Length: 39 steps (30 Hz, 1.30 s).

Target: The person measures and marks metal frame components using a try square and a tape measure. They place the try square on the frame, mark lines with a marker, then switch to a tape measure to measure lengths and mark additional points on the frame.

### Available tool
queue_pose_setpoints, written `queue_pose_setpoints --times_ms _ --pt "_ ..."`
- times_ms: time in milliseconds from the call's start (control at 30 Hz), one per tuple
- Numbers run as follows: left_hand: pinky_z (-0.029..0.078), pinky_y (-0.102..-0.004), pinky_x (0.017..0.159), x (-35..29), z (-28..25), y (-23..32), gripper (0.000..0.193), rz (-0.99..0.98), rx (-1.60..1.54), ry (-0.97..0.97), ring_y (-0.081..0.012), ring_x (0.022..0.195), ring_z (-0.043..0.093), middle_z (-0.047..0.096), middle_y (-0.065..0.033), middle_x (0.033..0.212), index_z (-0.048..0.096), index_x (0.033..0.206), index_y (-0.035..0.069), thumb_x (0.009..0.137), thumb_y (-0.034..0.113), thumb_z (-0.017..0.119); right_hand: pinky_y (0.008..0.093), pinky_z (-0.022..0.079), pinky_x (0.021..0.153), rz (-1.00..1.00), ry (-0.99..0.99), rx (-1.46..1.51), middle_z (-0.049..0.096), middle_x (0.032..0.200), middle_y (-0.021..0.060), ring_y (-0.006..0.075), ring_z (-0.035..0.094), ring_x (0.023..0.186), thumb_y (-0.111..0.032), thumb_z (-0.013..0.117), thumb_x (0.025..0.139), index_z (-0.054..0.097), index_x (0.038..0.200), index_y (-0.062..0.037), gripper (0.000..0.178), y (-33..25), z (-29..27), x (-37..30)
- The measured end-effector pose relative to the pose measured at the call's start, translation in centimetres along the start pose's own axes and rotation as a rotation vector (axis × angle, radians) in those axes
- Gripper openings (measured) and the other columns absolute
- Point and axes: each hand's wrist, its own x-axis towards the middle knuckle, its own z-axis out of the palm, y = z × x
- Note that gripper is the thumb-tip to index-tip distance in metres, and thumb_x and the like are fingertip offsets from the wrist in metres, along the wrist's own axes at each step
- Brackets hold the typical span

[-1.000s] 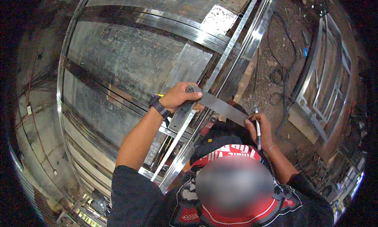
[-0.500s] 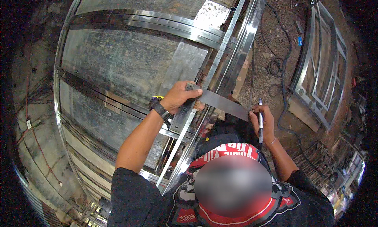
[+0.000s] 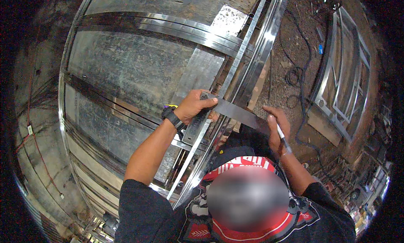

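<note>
A try square lies across a long, narrow metal bar (image 3: pixel 230 72), with its broad grey blade (image 3: pixel 242 113) reaching toward the right. My left hand (image 3: pixel 192 108) is closed on the try square where blade and dark stock (image 3: pixel 194 131) meet, thumb on top. The stock rests along the bar's left side, partly covered by my fingers. Beside the blade's far end is my right hand (image 3: pixel 278 127), holding a white and dark pen (image 3: pixel 283 137) among its fingers, its index finger stretched toward the blade. I cannot tell whether that finger touches the blade.
Under the bar lies a large shiny metal frame (image 3: pixel 176 30) over worn grey boards (image 3: pixel 130 60). A smaller metal frame (image 3: pixel 326 81) leans at the right. A black cable (image 3: pixel 309 45) coils on the dirt floor (image 3: pixel 290 87). A red cord (image 3: pixel 42 161) runs along the left floor.
My right hand has turned, and the pen has gone from upright to slanted, its lower end toward my wrist. The index finger has stretched out. My left hand and the try square stay nearly in place.
</note>
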Motion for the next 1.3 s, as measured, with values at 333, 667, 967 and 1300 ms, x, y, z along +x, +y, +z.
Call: queue_pose_setpoints --times_ms 333,667,967,1300 --pt "0.061 -0.0301 0.066 0.0 0.2 0.2 0.028 -0.030 0.013 0.010 -0.0166 0.075 0.072 0.074 -0.0110 0.095 0.068 0.110 -0.002 0.095 0.019 0.077 0.0289 0.054 0.074 0.214 -0.172 0.528 0.071 0.092 0.0065 0.0113 0.067 0.083 -0.016 0.077 0.093 0.069 0.103 -0.0025 0.019 -0.9 7.3 4.6" --pt "0.065 -0.0345 0.061 0.5 -0.3 -0.6 0.025 0.021 0.034 -0.033 -0.0227 0.069 0.076 0.074 -0.0141 0.088 0.065 0.107 -0.001 0.098 0.021 0.074 0.0315 0.054 0.072 0.135 -0.211 0.430 0.071 0.088 0.0098 0.0138 0.067 0.080 -0.017 0.076 0.093 0.070 0.104 -0.0022 0.019 -1.5 7.3 4.6" --pt "0.065 -0.0336 0.063 0.5 -0.5 -0.6 0.028 0.013 0.062 -0.016 -0.0234 0.070 0.076 0.074 -0.0143 0.093 0.064 0.111 -0.001 0.096 0.020 0.075 0.0369 0.055 0.074 0.072 -0.281 0.289 0.070 0.088 0.0148 0.0263 0.071 0.081 -0.018 0.073 0.091 0.069 0.105 -0.0013 0.022 -1.4 6.2 4.5" --pt "0.067 -0.0372 0.070 0.0 -0.4 0.1 0.033 -0.056 -0.035 -0.077 -0.0273 0.081 0.078 0.072 -0.0164 0.100 0.062 0.113 -0.003 0.097 0.022 0.075 0.0391 0.053 0.089 -0.122 0.015 -0.082 0.066 0.107 0.0192 0.0354 0.068 0.096 -0.016 0.077 0.091 0.064 0.110 -0.0050 0.026 0.0 4.9 1.3"
